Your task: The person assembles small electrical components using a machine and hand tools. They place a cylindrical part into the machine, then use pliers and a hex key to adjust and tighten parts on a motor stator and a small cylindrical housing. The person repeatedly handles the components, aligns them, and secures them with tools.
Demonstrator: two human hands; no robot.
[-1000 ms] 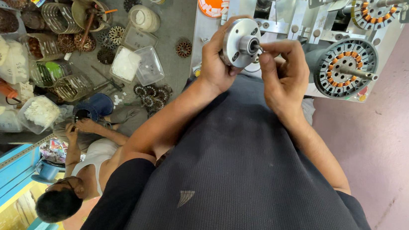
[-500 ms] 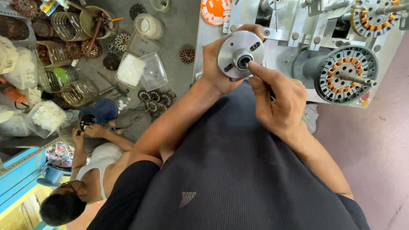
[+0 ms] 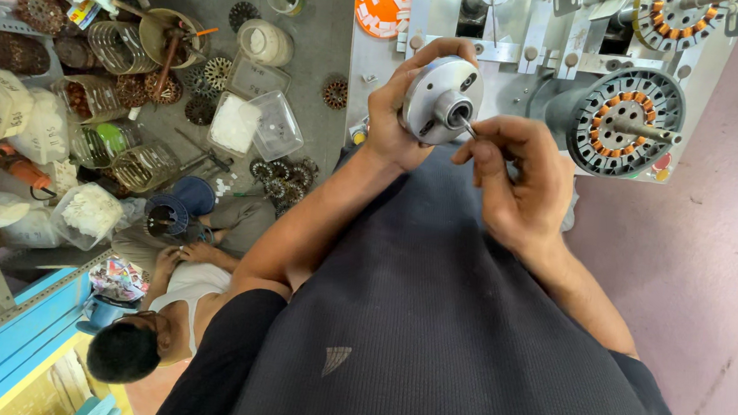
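My left hand [image 3: 393,115] grips a round grey metal disc [image 3: 431,96] with a raised hub, held upright in front of my chest. My right hand [image 3: 516,181] pinches a thin metal pin or tool [image 3: 468,129] whose tip touches the hub's centre. Just behind the hands stands a white winding machine [image 3: 527,60], with a wound stator [image 3: 627,121] of copper coils on its shaft to the right of my right hand.
An orange round plate [image 3: 383,3] lies on the machine's left part. On the floor at left are wire baskets, plastic tubs [image 3: 255,124] and several stators [image 3: 282,175]. Another person [image 3: 171,297] sits on the floor at lower left, beside a blue shelf [image 3: 23,337].
Both hands and the disc have dropped lower in view, with the disc turned more towards me. My right hand has moved off to the disc's right and now touches the hub with the pin.
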